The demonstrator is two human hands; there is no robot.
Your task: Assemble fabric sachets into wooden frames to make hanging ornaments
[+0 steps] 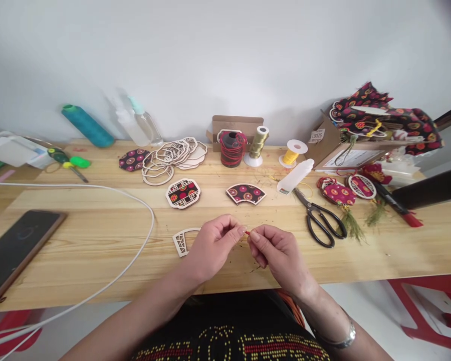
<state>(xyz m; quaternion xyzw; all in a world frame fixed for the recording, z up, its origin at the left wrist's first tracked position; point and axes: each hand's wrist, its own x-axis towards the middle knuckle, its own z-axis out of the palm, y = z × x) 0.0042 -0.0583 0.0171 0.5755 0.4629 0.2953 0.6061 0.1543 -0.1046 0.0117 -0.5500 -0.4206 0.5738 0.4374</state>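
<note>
Both hands are working close together over the near part of the desk [108,225], nearly meeting: from my remote seat I am seeing the left hand [214,245] and the right hand [280,250] each pinching a short red cord [247,232], which is showing only in the gap between them. Because so little is showing, I am judging that a loosened pinch could be letting it slip away. A wooden lattice frame [180,243] is lying beside the left hand, partly hidden, and a dropping wrist could be nudging it. Beyond, a tipped white squeeze bottle [296,175] is lying near black-handled scissors [323,220]; I am not making out its contents. Farther back, a small open carton [218,121] is standing behind a wound spool [232,153], while a larger cardboard box [323,145] is holding crumpled patterned fabric [368,103].
</note>
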